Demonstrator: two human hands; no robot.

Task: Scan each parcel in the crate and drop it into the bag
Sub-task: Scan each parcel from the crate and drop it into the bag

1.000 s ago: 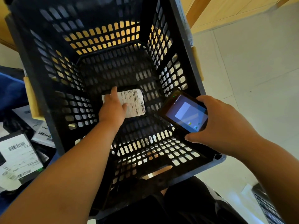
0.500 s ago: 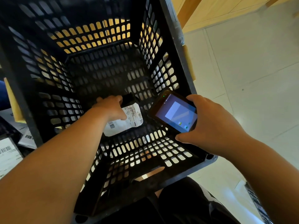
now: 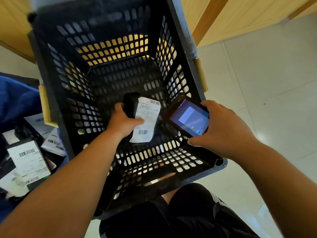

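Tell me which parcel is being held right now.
The white-labelled black parcel inside the crate: the left hand grips it. The other parcels lie untouched in the blue bag beside the crate.

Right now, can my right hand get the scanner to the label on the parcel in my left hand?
Probably yes. The left hand grips the parcel label-up inside the crate, the right hand holds the scanner right beside it, and nothing lies between them. The lower barcode is uncovered.

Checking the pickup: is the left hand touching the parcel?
Touching. The head view shows the left hand gripping the parcel, fingers curled round one edge, thumb across its face.
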